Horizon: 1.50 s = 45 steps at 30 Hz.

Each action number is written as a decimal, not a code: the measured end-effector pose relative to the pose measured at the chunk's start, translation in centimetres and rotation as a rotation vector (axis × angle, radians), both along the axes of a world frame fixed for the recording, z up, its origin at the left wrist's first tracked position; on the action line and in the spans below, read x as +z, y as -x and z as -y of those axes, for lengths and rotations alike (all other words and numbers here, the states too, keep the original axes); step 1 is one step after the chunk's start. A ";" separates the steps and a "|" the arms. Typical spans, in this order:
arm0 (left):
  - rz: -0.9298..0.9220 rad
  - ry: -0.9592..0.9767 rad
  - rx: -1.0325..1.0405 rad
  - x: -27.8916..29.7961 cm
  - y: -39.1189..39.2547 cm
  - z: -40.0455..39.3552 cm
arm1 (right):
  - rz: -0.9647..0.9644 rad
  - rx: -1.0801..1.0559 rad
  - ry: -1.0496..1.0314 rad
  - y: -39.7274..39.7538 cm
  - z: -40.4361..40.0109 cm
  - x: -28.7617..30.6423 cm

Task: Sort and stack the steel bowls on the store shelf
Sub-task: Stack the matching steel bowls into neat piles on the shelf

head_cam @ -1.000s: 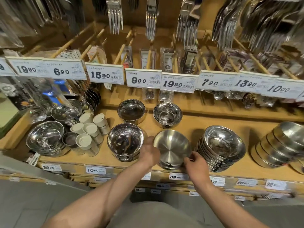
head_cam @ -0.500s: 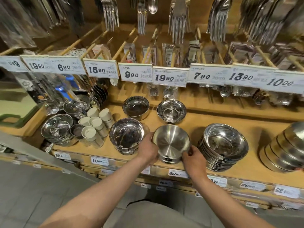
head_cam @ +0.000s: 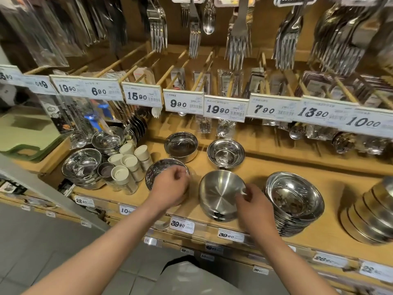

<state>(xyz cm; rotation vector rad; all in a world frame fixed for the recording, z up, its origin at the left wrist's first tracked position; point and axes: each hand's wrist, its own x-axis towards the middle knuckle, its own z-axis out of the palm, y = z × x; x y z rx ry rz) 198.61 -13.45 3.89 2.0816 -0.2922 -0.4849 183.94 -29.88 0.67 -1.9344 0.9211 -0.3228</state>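
Note:
A matte steel bowl [head_cam: 219,193] sits tilted on top of a short stack at the front middle of the wooden shelf [head_cam: 331,182]. My right hand [head_cam: 254,202] is at its right rim with thumb and fingers curled; a grip on the rim is not plain to see. My left hand [head_cam: 170,186] hovers with loosely curled fingers over a shiny bowl stack [head_cam: 158,170] to the left and holds nothing. Behind stand two shiny bowls, a straight-walled bowl [head_cam: 180,145] and a round bowl [head_cam: 225,153]. A leaning stack of wide bowls [head_cam: 294,200] is on the right.
More bowl stacks stand at the far right [head_cam: 374,216] and far left [head_cam: 81,166]. White-capped jars [head_cam: 127,165] crowd the space left of my left hand. Price tags [head_cam: 225,109] and hanging forks [head_cam: 238,39] overhang the shelf's back.
My left hand has let go of the matte bowl's left rim and moved left over the shiny stack. The camera has moved closer. My right hand stays at the right rim.

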 end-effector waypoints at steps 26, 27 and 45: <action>-0.196 -0.040 0.143 -1.0 -14.6 -9.1 | -0.311 0.004 -0.430 -28.0 0.6 -6.3; -0.215 -0.017 0.155 -1.0 -14.9 -9.2 | -0.304 -0.039 -0.496 -28.3 0.7 -6.7; -0.317 0.087 0.165 -0.7 -14.6 -6.9 | -0.065 -0.198 -0.698 -20.8 2.2 1.8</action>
